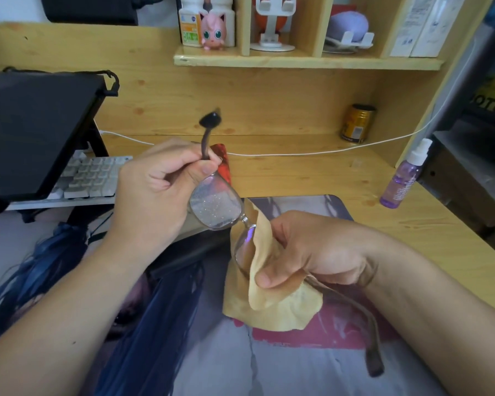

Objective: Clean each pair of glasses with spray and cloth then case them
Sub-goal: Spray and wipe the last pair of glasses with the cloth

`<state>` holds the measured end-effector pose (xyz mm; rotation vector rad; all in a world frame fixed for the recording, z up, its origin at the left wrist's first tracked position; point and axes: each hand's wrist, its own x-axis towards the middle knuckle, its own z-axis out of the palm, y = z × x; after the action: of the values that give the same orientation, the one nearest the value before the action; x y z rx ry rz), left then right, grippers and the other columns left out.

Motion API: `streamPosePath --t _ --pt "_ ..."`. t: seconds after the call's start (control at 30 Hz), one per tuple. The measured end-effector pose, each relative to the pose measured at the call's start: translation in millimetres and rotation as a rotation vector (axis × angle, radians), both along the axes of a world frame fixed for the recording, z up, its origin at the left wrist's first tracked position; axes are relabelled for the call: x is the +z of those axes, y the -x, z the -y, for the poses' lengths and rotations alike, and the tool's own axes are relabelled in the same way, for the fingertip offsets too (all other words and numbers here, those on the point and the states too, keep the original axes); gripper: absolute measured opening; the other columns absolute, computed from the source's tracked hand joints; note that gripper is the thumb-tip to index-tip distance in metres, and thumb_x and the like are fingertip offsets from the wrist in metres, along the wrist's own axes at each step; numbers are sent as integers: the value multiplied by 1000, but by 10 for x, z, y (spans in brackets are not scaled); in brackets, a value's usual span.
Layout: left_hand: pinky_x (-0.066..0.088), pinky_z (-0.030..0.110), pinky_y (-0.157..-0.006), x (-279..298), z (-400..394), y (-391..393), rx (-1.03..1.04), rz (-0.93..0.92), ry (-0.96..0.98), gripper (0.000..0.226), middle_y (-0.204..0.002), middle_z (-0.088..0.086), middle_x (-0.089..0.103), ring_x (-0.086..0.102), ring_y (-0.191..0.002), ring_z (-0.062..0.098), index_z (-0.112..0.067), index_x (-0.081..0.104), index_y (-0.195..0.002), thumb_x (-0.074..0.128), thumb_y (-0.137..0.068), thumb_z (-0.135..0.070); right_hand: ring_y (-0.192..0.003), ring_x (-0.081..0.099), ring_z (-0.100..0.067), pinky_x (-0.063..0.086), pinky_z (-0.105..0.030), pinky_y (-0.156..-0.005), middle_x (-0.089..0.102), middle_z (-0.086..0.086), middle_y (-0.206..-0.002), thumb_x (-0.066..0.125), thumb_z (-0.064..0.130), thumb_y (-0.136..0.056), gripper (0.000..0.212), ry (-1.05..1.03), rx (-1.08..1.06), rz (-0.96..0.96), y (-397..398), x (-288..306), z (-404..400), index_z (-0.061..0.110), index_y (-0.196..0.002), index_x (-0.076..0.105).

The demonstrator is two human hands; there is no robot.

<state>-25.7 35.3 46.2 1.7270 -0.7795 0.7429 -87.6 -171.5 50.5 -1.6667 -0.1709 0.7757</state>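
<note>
Pale wooden desk point(312, 172) and its shelf unit fill the upper half of the frame, with a printed desk mat point(297, 364) spread across the lower part. At the centre, held above the mat, is a pair of glasses point(216, 205) with a thin frame and dark temple arms; the upper lens is speckled with fine droplets, while the lower lens is wrapped in a tan cloth point(272, 295) that hides most of it. At centre right a purple spray bottle point(403, 177) stands upright on the desk, well apart from the glasses. A gold can point(356, 124) sits farther back, a white cable runs along the desk, and a keyboard point(93, 178) lies at the left under a dark laptop. The left hand point(157, 187) is curled, pinching a temple arm near the hinge. The right hand point(309, 250) is closed round the cloth, thumb pressing it onto the lower lens.
</note>
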Motion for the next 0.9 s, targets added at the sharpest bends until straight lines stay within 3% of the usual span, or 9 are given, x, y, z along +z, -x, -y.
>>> streamPosePath --t 0.17,0.37,0.5,0.6,0.7,0.8,0.9 --pt "49 20 -86 -6 69 42 -17 2 -36 18 -93 -4 71 65 -90 3 -22 70 -94 68 -92 -4 -77 72 -25 60 -38 -81 74 -10 -80 74 -13 -78 18 6 -120 106 13 13 -101 4 -83 71" --pt "51 29 -85 6 29 21 1 -48 18 17 -91 -8 70 66 -88 9 -28 70 -94 66 -96 -11 -72 70 -13 55 -22 -66 73 -5 -78 66 -9 -87 13 -128 -216 208 40 33 -59 3 -90 68" --pt "52 26 -84 23 -28 -5 33 -62 30 8 -84 -3 68 64 -85 9 -15 71 -96 64 -98 -14 -68 68 -11 53 -19 -64 72 -5 -75 63 -5 -90 8 -201 -303 272 35 55 -41 -1 -91 70" --pt "49 24 -86 46 -76 -57 79 -34 54 8 -89 -5 69 64 -90 8 -17 71 -96 63 -99 -17 -61 69 -10 53 -17 -55 72 -5 -69 68 -3 -84 3 -289 -441 276 -23 102 -33 -3 -87 69" --pt "47 18 -86 42 -76 -71 100 -13 45 8 -89 -7 68 63 -90 -1 -18 69 -93 63 -99 -19 -70 72 -19 58 -26 -64 73 -13 -76 73 3 -71 13 -390 -526 237 -64 81 18 -2 -83 71" --pt "45 14 -85 52 -108 -71 135 4 53 9 -88 -6 67 61 -88 -6 -18 69 -93 62 -99 -17 -88 72 -28 61 -38 -83 73 -22 -98 69 7 -75 31 -484 -662 200 -138 70 106 -9 -102 71" --pt "44 13 -84 65 -171 -96 188 19 86 9 -86 -4 65 60 -86 -7 -17 69 -98 61 -100 -14 -85 75 -25 61 -41 -84 77 -16 -94 66 4 -78 13 -592 -850 161 -251 38 244 3 -82 79"
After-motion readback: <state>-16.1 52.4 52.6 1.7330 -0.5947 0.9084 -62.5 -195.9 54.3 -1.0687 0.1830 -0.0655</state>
